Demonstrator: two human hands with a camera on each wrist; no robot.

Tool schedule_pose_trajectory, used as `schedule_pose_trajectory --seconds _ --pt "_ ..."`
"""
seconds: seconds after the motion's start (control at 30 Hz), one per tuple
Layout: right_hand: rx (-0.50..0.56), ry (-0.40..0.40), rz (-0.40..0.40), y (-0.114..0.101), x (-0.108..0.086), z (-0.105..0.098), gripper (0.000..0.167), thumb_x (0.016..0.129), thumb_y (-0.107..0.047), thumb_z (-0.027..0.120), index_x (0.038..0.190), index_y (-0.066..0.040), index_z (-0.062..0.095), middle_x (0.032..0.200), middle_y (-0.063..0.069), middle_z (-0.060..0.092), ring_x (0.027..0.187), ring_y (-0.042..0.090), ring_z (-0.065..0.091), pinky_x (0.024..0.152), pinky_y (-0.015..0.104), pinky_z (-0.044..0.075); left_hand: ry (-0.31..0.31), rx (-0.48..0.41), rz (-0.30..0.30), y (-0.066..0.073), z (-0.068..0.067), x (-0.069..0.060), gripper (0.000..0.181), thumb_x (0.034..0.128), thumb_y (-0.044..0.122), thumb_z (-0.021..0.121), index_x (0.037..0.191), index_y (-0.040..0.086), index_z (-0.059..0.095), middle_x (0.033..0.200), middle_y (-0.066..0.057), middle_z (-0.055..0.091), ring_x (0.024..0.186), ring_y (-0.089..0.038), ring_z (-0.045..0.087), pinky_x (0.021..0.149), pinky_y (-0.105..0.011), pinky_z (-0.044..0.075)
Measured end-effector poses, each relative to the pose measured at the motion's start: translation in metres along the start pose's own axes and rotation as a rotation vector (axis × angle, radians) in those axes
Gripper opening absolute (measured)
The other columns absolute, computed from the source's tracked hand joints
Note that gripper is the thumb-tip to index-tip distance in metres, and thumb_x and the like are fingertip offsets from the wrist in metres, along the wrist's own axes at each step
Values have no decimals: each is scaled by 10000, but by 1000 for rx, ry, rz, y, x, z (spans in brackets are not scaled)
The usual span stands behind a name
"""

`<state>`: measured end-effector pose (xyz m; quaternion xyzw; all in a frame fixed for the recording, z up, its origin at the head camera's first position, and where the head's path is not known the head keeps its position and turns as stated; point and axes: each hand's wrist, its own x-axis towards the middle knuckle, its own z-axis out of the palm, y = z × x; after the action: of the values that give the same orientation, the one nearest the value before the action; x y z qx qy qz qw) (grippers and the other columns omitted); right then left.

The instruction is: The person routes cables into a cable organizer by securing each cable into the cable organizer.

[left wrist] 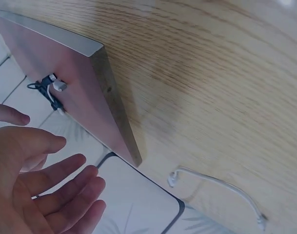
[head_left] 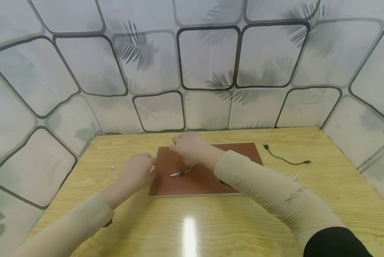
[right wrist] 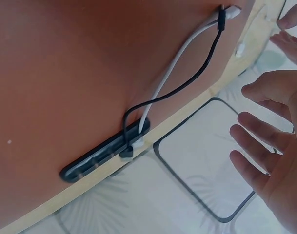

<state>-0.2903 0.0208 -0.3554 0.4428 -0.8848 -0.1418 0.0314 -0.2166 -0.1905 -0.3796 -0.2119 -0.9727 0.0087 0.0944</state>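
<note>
Just left of the brown board (head_left: 179, 187), the left hand (head_left: 135, 171) is held with its fingers spread and softly bent; nothing is gripped. To the board's right, a white connector (head_left: 294, 177) is partly hidden by the right sleeve (head_left: 266, 185). The board is laid flat on the wooden table (head_left: 166, 221), probably so that a steady surface is given to what lies on it. Left of the board's centre, the free ends of a white cable (right wrist: 167, 74) and a black cable (right wrist: 177, 90) are laid close together. A loose white cable (left wrist: 219, 181) is left on the table, left of the board. Above the board's far part, the right hand (head_left: 190, 147) is poised, fingers parted, pinching nothing. Right of the board, a loose black cable (head_left: 286, 160) is stretched out. Along the board's far edge, a black strip (right wrist: 105, 152) is set, its slots apparently gripping both cables; by the plugs beyond it, slipping back is likely prevented. Behind the board, a patterned backdrop (head_left: 208, 57) is hung.
</note>
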Motion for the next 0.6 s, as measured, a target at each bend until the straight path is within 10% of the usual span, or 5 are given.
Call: schedule_pose_trajectory --seconds 0.6 --pt "6 9 -38 -27 25 -3 407 985 -161 635 1384 -242 644 1279 9 637 1152 211 628 975 385 553 40 1 -60 -24 -8 -29 255 807 113 837 1031 19 759 908 -101 732 736 -253 679 599 -388 560"
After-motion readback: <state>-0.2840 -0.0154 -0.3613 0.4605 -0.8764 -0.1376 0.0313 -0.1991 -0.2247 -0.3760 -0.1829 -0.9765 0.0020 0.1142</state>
